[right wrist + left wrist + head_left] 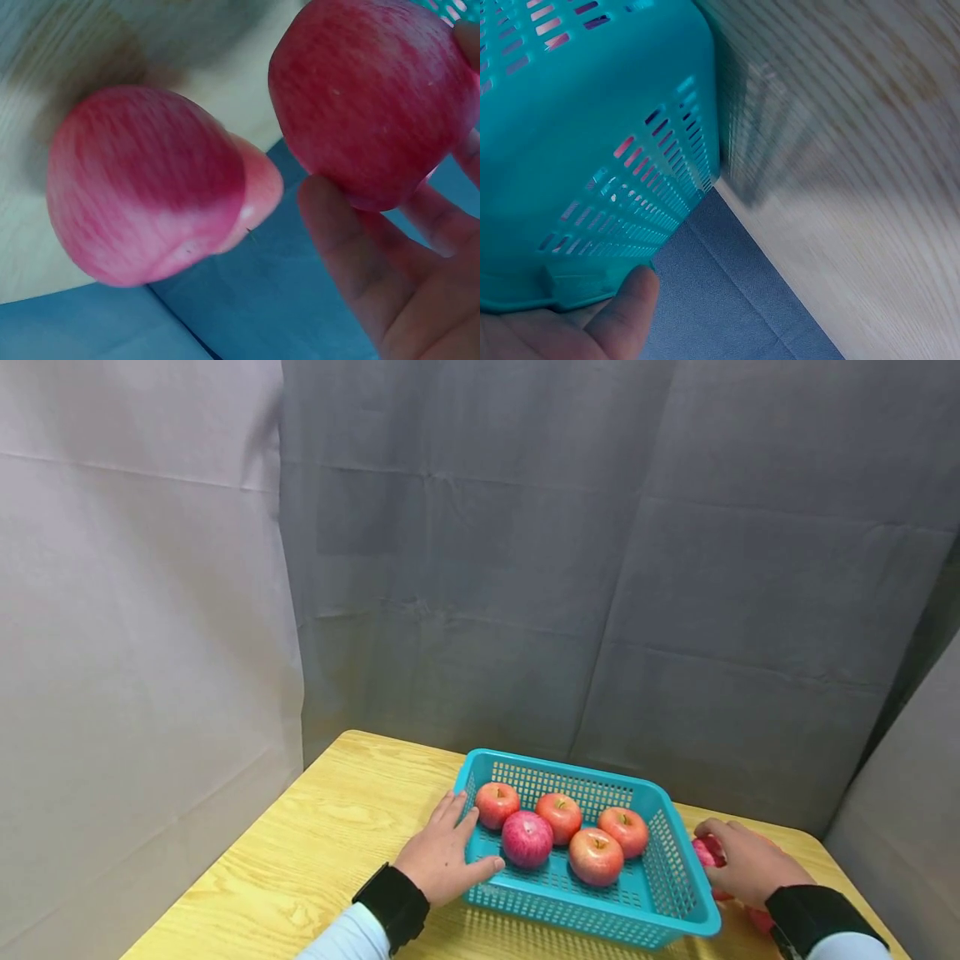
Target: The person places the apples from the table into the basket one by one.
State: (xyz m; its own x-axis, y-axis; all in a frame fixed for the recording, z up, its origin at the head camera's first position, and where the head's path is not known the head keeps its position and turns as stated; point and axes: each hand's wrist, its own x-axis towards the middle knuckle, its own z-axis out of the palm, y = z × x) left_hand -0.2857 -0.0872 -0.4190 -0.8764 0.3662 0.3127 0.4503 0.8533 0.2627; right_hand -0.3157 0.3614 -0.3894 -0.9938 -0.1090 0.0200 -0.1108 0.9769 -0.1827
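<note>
A turquoise plastic basket (573, 920) with lattice sides stands on the table, with several apples inside; one, a dark pink apple (527, 839), sits among paler red ones such as the front apple (596, 857). Spread over the basket's left rim lies my left hand (444, 862), its fingers fairly straight and its thumb along the front edge. Just outside the basket's right end, my right hand (756, 867) grips a red apple (375, 97) in its fingers and thumb. Beside that, the right wrist view shows another red apple (142, 187), with a paler apple (262, 184) partly hidden behind it.
The light wood table (300, 852) ends close behind the basket. A grey cloth (480, 568) hangs past its back edge, and a pale cloth (142, 610) hangs at the left. More pale cloth (915, 793) stands to the right.
</note>
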